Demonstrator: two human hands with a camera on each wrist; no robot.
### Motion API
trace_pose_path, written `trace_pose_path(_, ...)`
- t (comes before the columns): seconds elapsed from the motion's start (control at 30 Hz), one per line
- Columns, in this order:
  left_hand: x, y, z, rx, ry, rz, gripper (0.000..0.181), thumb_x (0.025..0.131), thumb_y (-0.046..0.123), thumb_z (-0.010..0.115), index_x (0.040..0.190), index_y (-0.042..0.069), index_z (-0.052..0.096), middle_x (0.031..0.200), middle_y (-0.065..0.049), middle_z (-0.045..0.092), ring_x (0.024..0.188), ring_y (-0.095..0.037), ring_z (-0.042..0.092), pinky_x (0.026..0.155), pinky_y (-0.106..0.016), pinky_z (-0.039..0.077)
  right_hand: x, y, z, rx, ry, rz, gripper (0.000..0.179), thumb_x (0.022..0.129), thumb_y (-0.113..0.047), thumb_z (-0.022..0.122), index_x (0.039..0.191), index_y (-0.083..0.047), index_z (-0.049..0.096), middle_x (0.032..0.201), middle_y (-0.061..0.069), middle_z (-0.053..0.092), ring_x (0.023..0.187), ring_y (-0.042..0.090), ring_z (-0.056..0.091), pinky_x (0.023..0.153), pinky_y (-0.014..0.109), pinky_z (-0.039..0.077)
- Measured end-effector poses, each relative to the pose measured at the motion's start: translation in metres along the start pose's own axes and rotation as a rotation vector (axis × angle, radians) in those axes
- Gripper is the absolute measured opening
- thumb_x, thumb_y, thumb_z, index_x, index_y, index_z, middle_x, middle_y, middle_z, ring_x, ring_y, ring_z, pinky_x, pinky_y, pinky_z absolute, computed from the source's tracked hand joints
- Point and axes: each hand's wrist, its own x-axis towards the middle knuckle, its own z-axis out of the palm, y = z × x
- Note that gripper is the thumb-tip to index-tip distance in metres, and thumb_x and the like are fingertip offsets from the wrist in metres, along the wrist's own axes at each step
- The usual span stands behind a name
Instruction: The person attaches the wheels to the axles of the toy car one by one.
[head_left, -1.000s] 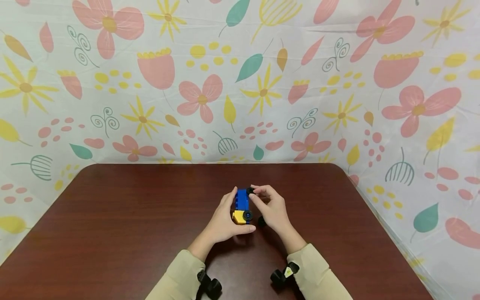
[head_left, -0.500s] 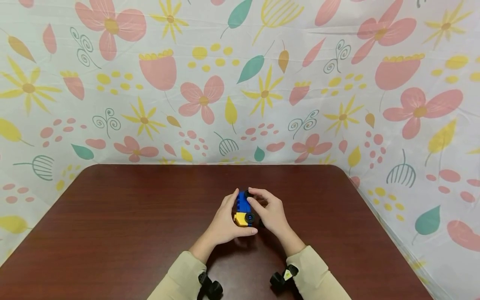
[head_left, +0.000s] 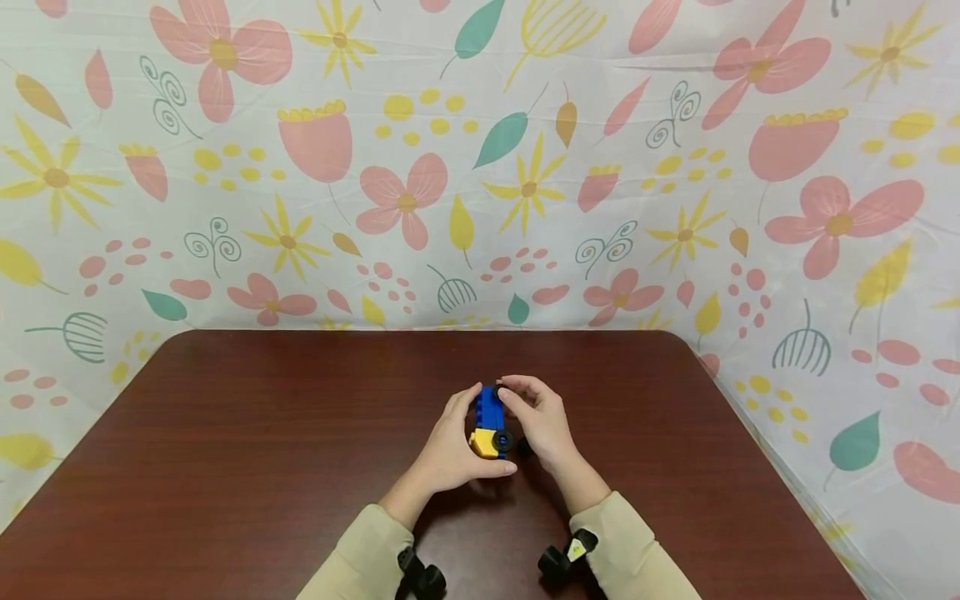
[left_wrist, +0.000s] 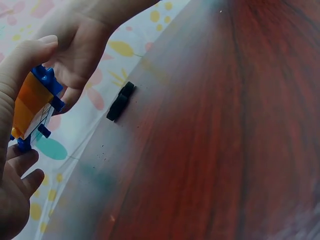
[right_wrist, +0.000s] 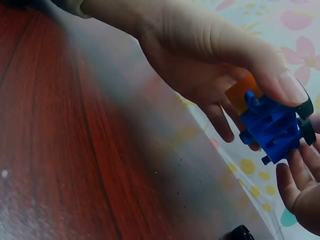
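My left hand (head_left: 446,450) grips a small toy car (head_left: 491,408) made of building blocks, blue at the far end and yellow at the near end. Its fingers lie along the car's left side, with the thumb around the near end. One black wheel (head_left: 502,440) sits on the car's near right side. At the far right corner my right hand (head_left: 543,421) pinches another black wheel (head_left: 497,392) against the blue part; its seating is partly hidden by the fingers. The left wrist view shows the yellow block (left_wrist: 32,105) and bare blue pegs (left_wrist: 44,131).
Beside the right wrist, loose black wheels (left_wrist: 120,102) lie on the brown wooden table (head_left: 262,450), partly hidden in the head view. A flower-printed cloth (head_left: 405,275) hangs behind the table. Each sleeve carries a black wrist camera (head_left: 423,575).
The car has shifted slightly toward me and to the right, with the left hand. My right hand stays at the far wheel, its thumb and fingers now closer to the blue part.
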Motion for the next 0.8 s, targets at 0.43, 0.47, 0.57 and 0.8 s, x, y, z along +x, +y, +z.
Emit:
trace_pose_path(0.43, 0.0001, -0.0013, 0.0015, -0.018, 0.012, 0.016, 0.109, 0.066, 0.042, 0.084, 0.150, 0.017, 0.020, 0.150, -0.005, 0.028, 0.133, -0.024, 0.038, 0.106, -0.051, 0.037, -0.0025, -0.0041, 0.0000, 0.292, -0.272, 0.290, 0.049, 0.098, -0.039, 0.046, 0.141, -0.015, 0.043, 0.139, 0.010, 0.046, 0.111, 0.022, 0.055, 0.089, 0.037, 0.052)
trace_pose_path(0.47, 0.0001, -0.0014, 0.0016, -0.018, 0.012, 0.018, 0.109, 0.066, 0.042, 0.084, 0.150, 0.016, 0.020, 0.150, -0.005, 0.028, 0.133, -0.025, 0.038, 0.106, -0.051, 0.037, -0.0024, -0.0039, -0.0004, 0.309, -0.288, 0.301, 0.050, 0.099, -0.038, 0.045, 0.142, -0.016, 0.041, 0.139, 0.010, 0.045, 0.110, 0.022, 0.056, 0.088, 0.036, 0.052)
trace_pose_path(0.57, 0.0000, -0.0012, 0.0020, -0.017, 0.013, 0.024, 0.111, 0.065, 0.041, 0.085, 0.151, 0.013, 0.020, 0.150, -0.006, 0.028, 0.133, -0.025, 0.038, 0.106, -0.051, 0.037, -0.0025, -0.0046, -0.0004, 0.344, -0.310, 0.319, 0.049, 0.100, -0.036, 0.043, 0.144, -0.016, 0.038, 0.138, 0.012, 0.046, 0.108, 0.021, 0.057, 0.086, 0.035, 0.054)
trace_pose_path(0.8, -0.0003, 0.0005, 0.0025, -0.021, 0.012, 0.036, 0.112, 0.064, 0.040, 0.086, 0.150, 0.012, 0.021, 0.150, -0.007, 0.027, 0.131, -0.026, 0.039, 0.106, -0.051, 0.037, -0.0028, -0.0059, 0.0024, 0.374, -0.261, 0.327, 0.040, 0.100, -0.030, 0.044, 0.136, -0.011, 0.046, 0.127, 0.009, 0.052, 0.100, 0.018, 0.060, 0.080, 0.033, 0.056)
